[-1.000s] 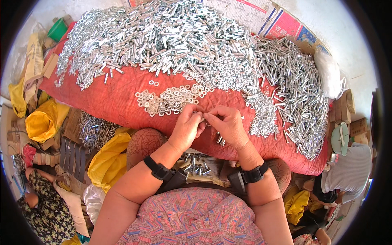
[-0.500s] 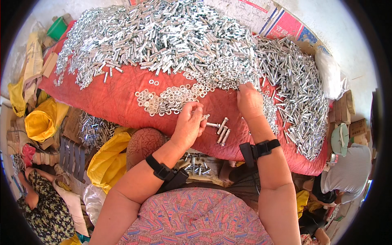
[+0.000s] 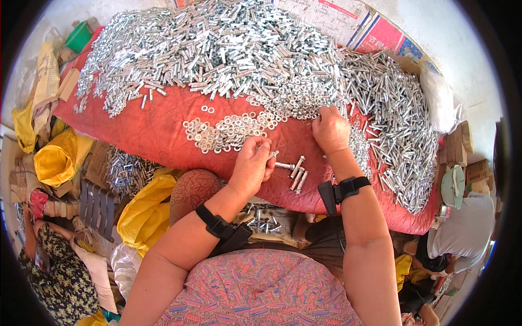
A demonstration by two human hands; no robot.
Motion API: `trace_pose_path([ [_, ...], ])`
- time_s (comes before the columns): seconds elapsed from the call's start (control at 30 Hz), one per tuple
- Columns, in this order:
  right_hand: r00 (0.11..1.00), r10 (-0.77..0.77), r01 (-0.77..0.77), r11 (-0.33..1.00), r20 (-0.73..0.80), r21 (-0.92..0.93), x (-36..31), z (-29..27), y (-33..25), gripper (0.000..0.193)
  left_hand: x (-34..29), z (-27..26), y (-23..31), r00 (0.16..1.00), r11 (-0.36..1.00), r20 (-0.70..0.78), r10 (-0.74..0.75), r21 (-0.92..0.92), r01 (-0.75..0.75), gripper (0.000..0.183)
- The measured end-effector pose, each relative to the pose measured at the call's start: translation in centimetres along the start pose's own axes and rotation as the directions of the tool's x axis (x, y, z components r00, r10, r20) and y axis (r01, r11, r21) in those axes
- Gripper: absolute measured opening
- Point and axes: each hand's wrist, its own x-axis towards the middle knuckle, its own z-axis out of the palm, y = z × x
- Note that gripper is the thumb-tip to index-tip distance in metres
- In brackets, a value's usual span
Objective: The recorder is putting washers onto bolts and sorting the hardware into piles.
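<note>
Assembly looks under way: left hand (image 3: pixel 251 163) pinches a bolt (image 3: pixel 281 164) above the red cloth (image 3: pixel 152 130), right hand (image 3: pixel 330 129) curls into the washer pile (image 3: pixel 296 106), fetching the next piece.

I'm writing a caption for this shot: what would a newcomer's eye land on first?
First, the huge heap of silvery bolts and sleeves spread over the far half of the red cloth. Next, the cluster of washers lying nearer, left of centre. Then the two hands: the left hand pinches a small metal part beside a few loose bolts, while the right hand reaches into the pile's edge.
</note>
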Motion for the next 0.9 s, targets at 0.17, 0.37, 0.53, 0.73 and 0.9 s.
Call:
trace_pose_path([
  [0.17, 0.995, 0.094, -0.078, 0.951, -0.04, 0.299, -1.1, -2.2, -2.1, 0.006, 0.2, 0.0, -0.1, 1.0, 1.0, 0.007, -0.012, -0.017, 0.012, 0.015],
  [0.37, 0.998, 0.008, 0.011, 0.945, -0.056, 0.326, -2.0, -2.3, -3.3, 0.008, 0.2, -0.1, -0.1, 1.0, 1.0, 0.004, 0.02, 0.009, -0.02, 0.014],
  [0.53, 0.991, -0.002, -0.009, 0.997, 0.137, 0.079, -1.6, -0.7, -1.6, 0.006, 0.3, 0.0, -0.4, 1.0, 1.0, -0.001, -0.001, 0.024, 0.001, 0.015],
  [0.73, 0.983, 0.029, -0.063, 0.98, 0.181, 0.187, -0.4, -0.4, -0.9, 0.007, 0.1, 0.0, 0.0, 1.0, 0.999, 0.001, -0.002, 0.043, 0.002, 0.015],
  [0.9, 0.982, 0.03, -0.049, 0.994, 0.189, 0.099, 0.4, 0.4, -1.0, 0.008, 0.1, -0.3, -0.1, 1.0, 0.999, 0.006, 0.011, 0.049, -0.011, 0.015],
])
